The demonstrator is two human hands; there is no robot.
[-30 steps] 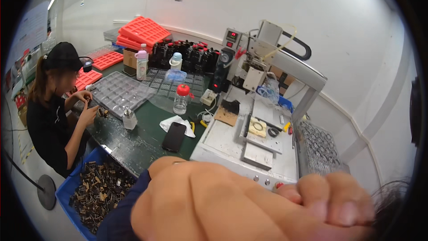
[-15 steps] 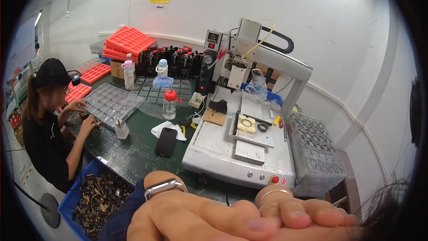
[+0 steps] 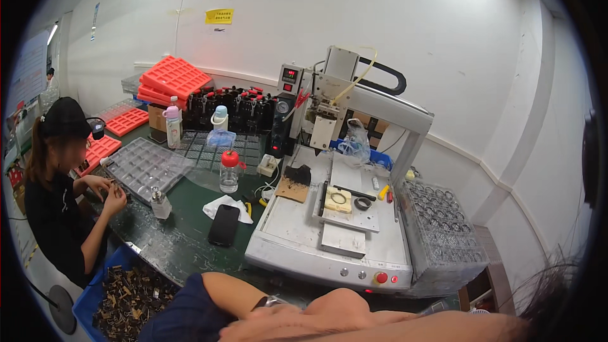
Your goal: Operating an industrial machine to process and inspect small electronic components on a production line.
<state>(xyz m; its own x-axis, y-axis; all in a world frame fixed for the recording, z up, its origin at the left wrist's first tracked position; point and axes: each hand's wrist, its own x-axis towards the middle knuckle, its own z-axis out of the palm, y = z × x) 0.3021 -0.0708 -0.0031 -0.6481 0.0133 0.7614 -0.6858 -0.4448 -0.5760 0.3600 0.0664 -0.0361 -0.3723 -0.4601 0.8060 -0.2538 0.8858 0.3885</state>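
My left hand [image 3: 337, 304] and my right hand [image 3: 272, 324] overlap close to the camera at the lower edge. A navy sleeve and a watch [image 3: 269, 302] mark my left arm; my right forearm crosses in front from the lower right. The fingers of both hands are hidden, and nothing held can be made out. Beyond them stands a white gantry bench machine [image 3: 304, 256]. On its bed lies a pale yellow block [image 3: 330, 206] with a dark ring [image 3: 339, 197] on top. Another black ring [image 3: 363, 203] sits beside the block.
A blue crate [image 3: 85, 310] of small metal clips stands lower left, near a co-worker [image 3: 60, 196] handling something small. The green table [image 3: 190, 240] bears a phone [image 3: 224, 225], a red-capped bottle [image 3: 229, 174] and a compartment tray [image 3: 145, 168]. Stacked clear trays [image 3: 443, 240] stand right of the machine.
My outstretched fingers and the bracelet no longer show; my right forearm now lies across the lower edge. The view has shifted, so the scene sits lower. The co-worker's hands have come together.
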